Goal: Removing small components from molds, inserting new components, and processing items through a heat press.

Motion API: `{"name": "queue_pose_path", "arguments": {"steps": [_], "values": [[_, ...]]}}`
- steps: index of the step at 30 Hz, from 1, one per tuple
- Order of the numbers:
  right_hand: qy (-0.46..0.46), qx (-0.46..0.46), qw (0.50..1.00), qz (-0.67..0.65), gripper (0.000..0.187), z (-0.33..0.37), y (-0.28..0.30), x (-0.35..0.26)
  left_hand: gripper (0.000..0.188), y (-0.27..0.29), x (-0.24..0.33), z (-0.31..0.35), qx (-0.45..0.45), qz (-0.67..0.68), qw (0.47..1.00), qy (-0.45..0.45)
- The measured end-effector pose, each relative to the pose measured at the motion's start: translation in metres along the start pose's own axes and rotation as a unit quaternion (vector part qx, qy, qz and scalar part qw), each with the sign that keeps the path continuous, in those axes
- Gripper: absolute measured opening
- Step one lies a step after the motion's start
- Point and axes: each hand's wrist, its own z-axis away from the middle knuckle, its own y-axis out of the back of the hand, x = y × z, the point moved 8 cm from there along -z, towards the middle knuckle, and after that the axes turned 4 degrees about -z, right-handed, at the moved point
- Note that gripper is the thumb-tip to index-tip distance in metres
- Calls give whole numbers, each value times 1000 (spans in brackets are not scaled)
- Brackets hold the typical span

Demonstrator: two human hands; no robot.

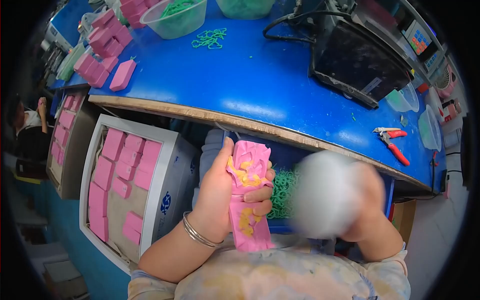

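My left hand (pixel 220 192) is wrapped round a soft pink rubber mold (pixel 250 236), which is bent open to show hollows with yellow patches inside. A white, rounded thing (pixel 324 195) is in my right hand (pixel 369 202), smeared by motion so that its kind cannot be told. It hangs just right of the mold. Below and between the hands, a heap of small green looped pieces (pixel 284 192) lies in a blue drawer or bin under the table edge, partly hidden by the white thing.
A blue table (pixel 240 80) carries pink blocks (pixel 123 75), clear tubs (pixel 175 17) of green pieces, a black machine (pixel 362 60) and red-handled pliers (pixel 397 147). Left of me stands a white-rimmed box (pixel 165 150) holding pink blocks. Another person (pixel 32 117) is at the far left.
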Motion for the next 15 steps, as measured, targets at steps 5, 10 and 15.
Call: {"name": "queue_pose_path", "arguments": {"steps": [5,10,15], "values": [[-54,152,986,35,44,14,41,26,60,39,19,14,213,-77,973,-44],[-34,82,996,-9,42,1,18,-3,54,31,9,8,360,-135,921,-70],[-157,257,954,-10,40,24,66,31,50,29,17,14,233,-129,963,-37]]}}
